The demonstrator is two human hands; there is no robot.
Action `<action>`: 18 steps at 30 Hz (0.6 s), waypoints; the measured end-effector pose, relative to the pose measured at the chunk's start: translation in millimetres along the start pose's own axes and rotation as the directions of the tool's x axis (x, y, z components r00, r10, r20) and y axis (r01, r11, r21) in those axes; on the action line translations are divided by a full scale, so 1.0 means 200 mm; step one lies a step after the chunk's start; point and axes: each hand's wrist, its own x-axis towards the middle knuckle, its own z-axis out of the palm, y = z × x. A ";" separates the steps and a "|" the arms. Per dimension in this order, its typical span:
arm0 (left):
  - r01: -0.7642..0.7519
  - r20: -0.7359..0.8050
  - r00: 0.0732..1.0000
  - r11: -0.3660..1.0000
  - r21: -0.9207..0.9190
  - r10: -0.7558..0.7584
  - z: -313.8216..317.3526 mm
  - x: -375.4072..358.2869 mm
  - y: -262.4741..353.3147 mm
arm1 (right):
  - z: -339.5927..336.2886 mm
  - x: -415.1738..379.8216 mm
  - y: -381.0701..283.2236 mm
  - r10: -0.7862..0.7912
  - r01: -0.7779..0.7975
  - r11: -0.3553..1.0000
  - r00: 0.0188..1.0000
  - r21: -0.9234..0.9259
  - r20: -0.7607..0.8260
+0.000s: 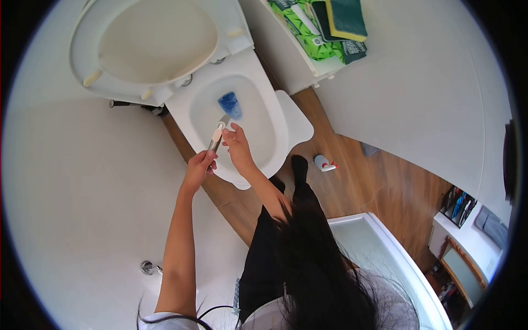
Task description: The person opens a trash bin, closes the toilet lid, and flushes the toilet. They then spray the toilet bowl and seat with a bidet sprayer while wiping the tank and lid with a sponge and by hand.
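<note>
My left hand [201, 166] is closed round the grey handle of a slim wand [216, 135], which has a pale beige section and a grey tip pointing up into the bowl. Beside it, my right hand [237, 147] has its fingers apart, with the fingertips right at the wand's pale section. Both hands are over the front of a white toilet bowl [280, 124]. Blue water [230, 105] lies at the bottom of the bowl, just beyond the wand's tip. The toilet seat and lid [157, 41] are raised.
On a white cabinet at the upper right lie green packs [308, 41] and a green-yellow sponge [346, 19]. A white spray bottle with a red part [324, 163] is on the wood floor, near my feet. A glass-topped white tray [366, 236] is behind me.
</note>
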 end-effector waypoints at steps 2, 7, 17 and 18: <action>-0.008 0.033 0.999 1.000 -0.005 0.008 0.00 -0.02 -0.02 | -0.03 -0.05 -0.08 0.055 -0.065 0.983 0.996 0.172 0.063; 0.100 0.115 0.988 0.995 0.017 -0.101 0.10 -0.11 0.11 | -0.11 -0.02 -0.11 0.070 -0.113 0.952 0.985 0.286 0.158; 0.084 0.109 0.991 0.996 -0.007 -0.083 0.12 -0.04 0.02 | -0.22 0.10 -0.13 0.116 -0.153 0.983 0.948 0.105 0.295; 0.095 0.122 0.988 0.995 -0.015 -0.093 0.13 -0.04 0.03 | -0.21 0.13 -0.12 0.184 -0.227 0.958 0.956 0.178 0.227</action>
